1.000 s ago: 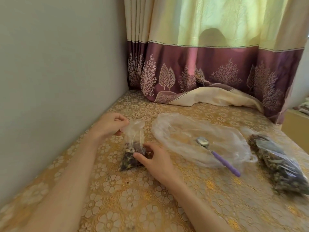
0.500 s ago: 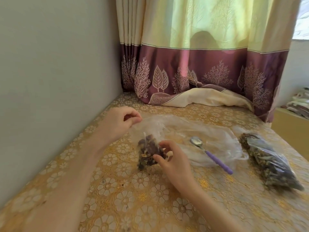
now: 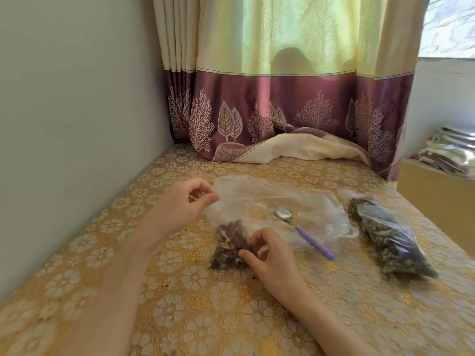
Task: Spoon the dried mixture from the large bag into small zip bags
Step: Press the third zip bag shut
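A small clear zip bag (image 3: 230, 242), partly filled with dark dried mixture, stands on the gold flowered tablecloth (image 3: 195, 304). My left hand (image 3: 187, 204) pinches its clear top edge between thumb and forefinger. My right hand (image 3: 270, 258) grips the filled lower part from the right. A spoon with a purple handle (image 3: 304, 232) lies on a wide, crumpled clear plastic bag (image 3: 295, 199) just behind the small bag. To the right lies a larger bag full of dried mixture (image 3: 390, 240).
A grey wall (image 3: 77, 124) runs along the left edge of the table. A purple and cream curtain (image 3: 282, 111) hangs at the back, its hem resting on the table. Folded cloths (image 3: 452, 152) sit on a low box at the far right.
Both hands have carried the small bag to the right, up against the clear plastic bag. The spoon and the full bag have not moved.
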A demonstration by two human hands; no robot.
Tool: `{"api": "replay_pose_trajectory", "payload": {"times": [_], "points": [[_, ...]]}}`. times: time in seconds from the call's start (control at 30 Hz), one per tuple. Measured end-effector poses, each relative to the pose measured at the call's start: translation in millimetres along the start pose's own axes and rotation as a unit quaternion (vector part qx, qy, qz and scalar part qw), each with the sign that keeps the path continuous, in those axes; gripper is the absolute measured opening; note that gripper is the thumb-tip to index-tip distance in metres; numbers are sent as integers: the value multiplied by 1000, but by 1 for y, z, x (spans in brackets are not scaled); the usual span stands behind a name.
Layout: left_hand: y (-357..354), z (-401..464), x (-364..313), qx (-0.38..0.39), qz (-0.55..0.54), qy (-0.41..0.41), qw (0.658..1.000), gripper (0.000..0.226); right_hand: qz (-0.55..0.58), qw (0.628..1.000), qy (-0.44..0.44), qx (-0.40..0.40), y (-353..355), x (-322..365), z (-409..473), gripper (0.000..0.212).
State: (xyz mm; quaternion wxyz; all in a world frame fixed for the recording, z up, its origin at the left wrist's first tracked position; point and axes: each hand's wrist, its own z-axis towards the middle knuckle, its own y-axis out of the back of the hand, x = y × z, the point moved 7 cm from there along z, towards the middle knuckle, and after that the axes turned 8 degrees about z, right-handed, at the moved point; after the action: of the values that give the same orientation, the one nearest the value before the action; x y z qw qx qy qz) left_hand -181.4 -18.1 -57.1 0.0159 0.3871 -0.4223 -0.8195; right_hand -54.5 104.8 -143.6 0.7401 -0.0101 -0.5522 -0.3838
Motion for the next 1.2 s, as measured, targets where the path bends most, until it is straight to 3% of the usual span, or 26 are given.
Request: {"api": "replay_pose_trajectory", "payload": {"times": [0.07, 0.17, 0.27, 0.4, 0.5, 0.57, 0.73, 0.93, 1.07, 1.2], "points": [[6, -2, 0, -54, 10, -9, 998, 5, 3, 1000, 8, -2, 0, 1, 0, 28], [20, -11, -13, -165, 1, -57, 985, 18, 20, 1000, 20, -8, 2, 5, 2, 28], [22, -20, -23, -206, -35, -81, 974, 17, 44, 999, 7, 15, 5, 4, 4, 28], [11, -22, -26, -183, -79, -75, 977, 15, 117, 990, -40, 64, 12, 3, 5, 35], [0, -21, -23, -155, -128, -62, 978, 6, 126, 989, -53, 60, 26, 5, 10, 16], [-5, -20, -20, -138, -171, -58, 974, 11, 117, 987, -87, 75, 33, 0, 12, 13], [-15, -17, -10, -112, -203, -34, 972, 34, 60, 963, -159, 210, 34, -8, -2, 8], [-26, -18, -1, -100, -186, -13, 977, 36, -57, 943, -133, 301, 37, -6, -34, 8], [-27, -18, 3, -102, -229, 4, 968, 27, -107, 945, -102, 292, 38, 2, -43, 9], [-21, -20, -5, -128, -223, -31, 966, 8, -158, 942, -68, 289, 38, 7, -49, 7]]}}
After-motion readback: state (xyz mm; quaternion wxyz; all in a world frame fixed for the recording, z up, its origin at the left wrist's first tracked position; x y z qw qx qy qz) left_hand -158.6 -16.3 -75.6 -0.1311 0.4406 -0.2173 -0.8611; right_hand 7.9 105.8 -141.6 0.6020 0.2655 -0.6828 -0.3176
